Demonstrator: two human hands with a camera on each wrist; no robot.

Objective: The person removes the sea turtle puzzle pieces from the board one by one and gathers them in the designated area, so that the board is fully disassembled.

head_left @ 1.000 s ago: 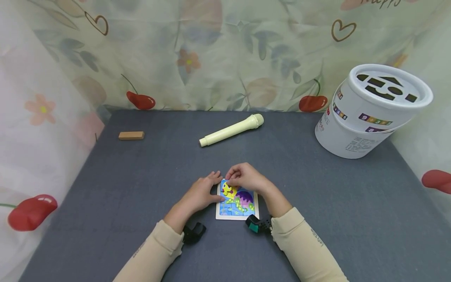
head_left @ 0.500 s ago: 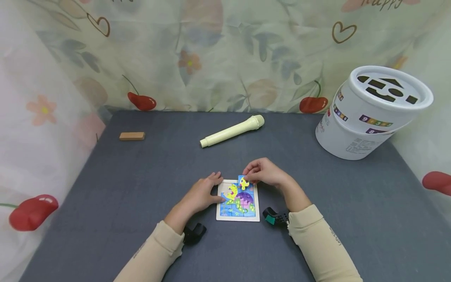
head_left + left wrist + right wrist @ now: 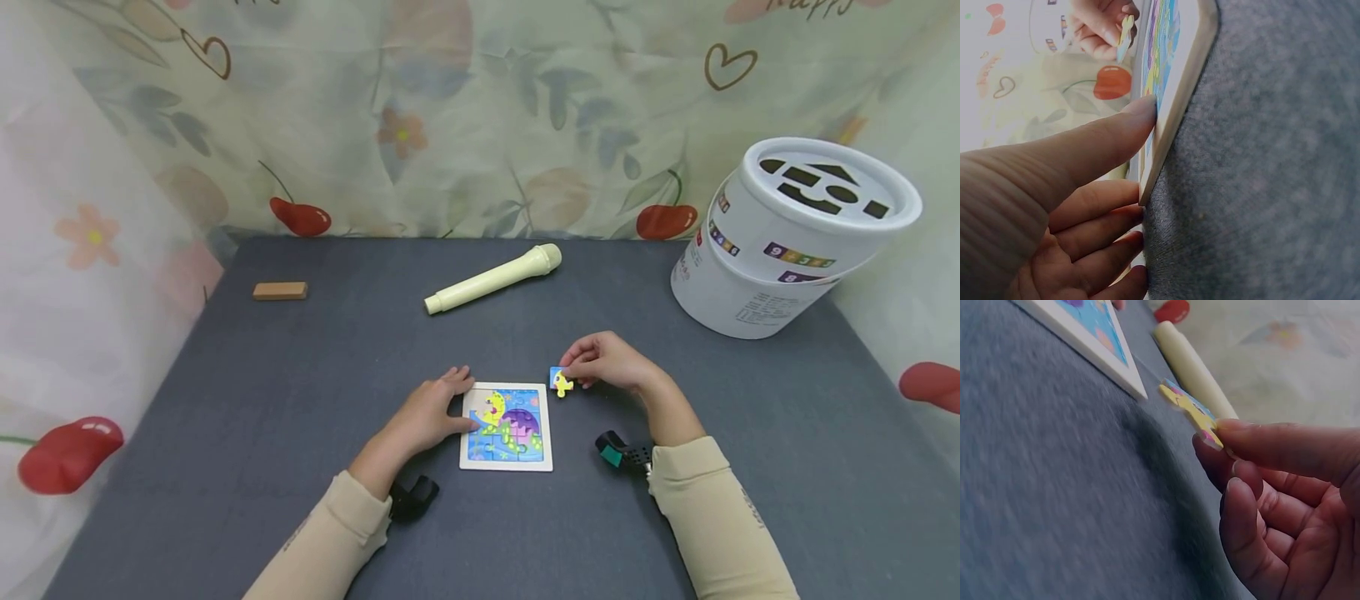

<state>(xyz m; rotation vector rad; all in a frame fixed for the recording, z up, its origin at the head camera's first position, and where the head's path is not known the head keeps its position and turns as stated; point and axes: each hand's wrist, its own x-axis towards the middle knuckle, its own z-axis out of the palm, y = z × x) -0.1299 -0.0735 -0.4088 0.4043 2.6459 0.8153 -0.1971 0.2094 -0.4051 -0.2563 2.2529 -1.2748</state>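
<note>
A small jigsaw puzzle [image 3: 506, 468] in a pale wooden frame lies flat on the table, showing a yellow and purple snail-like picture on blue. At its upper left corner the bare pale backing shows. My left hand [image 3: 432, 410] rests at the left side, thumb on the puzzle's face and the other fingers straight along the edge; the left wrist view shows the thumb tip [image 3: 1142, 109] on it. To the right of the frame, my right hand [image 3: 611, 362] pinches a yellow and blue puzzle piece [image 3: 1192, 414] between thumb and fingertips, held above the table.
Behind the puzzle lies a cream toy microphone [image 3: 492, 280]. A wooden block [image 3: 280, 291] is at the far left, and a white lidded bucket [image 3: 780, 250] with shaped slots stands at the back right. Patterned curtains [image 3: 480, 117] bound the dark table [image 3: 337, 333].
My right hand has lifted the puzzle piece from the upper left of the puzzle and carried it right, past the frame. My left hand has stayed in place.
</note>
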